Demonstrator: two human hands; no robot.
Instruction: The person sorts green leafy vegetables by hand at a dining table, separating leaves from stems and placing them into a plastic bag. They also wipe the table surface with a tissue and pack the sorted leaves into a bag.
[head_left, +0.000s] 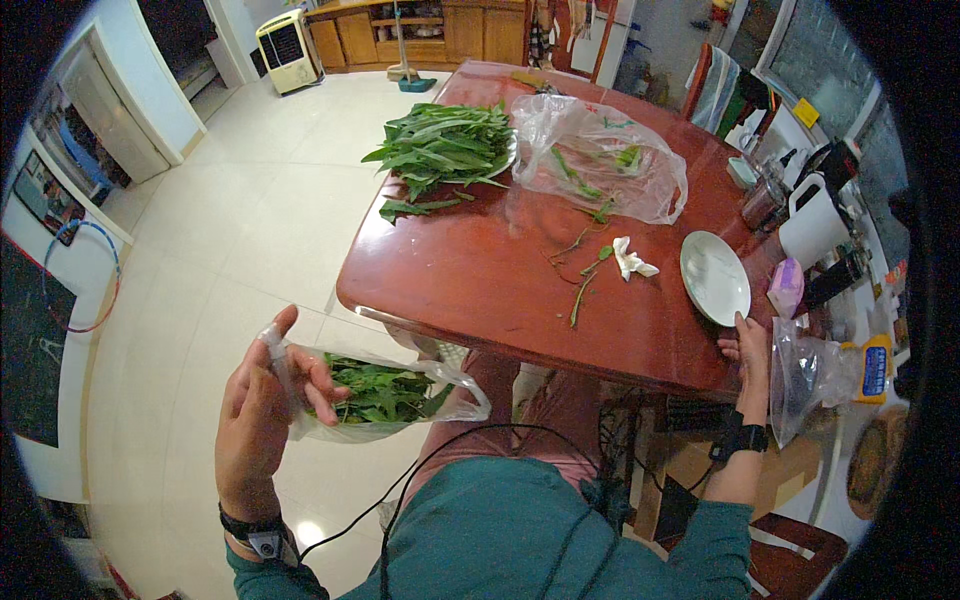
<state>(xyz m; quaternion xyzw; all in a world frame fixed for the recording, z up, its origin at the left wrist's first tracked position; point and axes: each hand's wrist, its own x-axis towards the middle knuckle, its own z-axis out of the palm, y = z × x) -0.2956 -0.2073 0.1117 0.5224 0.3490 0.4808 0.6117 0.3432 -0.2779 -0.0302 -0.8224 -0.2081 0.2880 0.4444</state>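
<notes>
A clear plastic bag (457, 409) with leafy greens (382, 394) inside hangs from my left hand (259, 405), off the near left edge of the table. Its handle loops around the hand, and some fingers reach over the opening. On the right, my right hand (748, 349) grips the near rim of a white oval-looking plate (712, 277) with the thumb on top; the plate has nothing on it. A heap of long green leaves (450, 142) covers most of another white plate (510, 154) at the far left of the red wooden table (465, 262).
A second plastic bag (600, 157) with a few stems lies beyond loose stems (585, 292) and a crumpled tissue (631, 259). A white pitcher (814, 221), a glass jar (765, 202) and a purple tissue pack (786, 287) line the right side. A black cable (450, 435) crosses my lap.
</notes>
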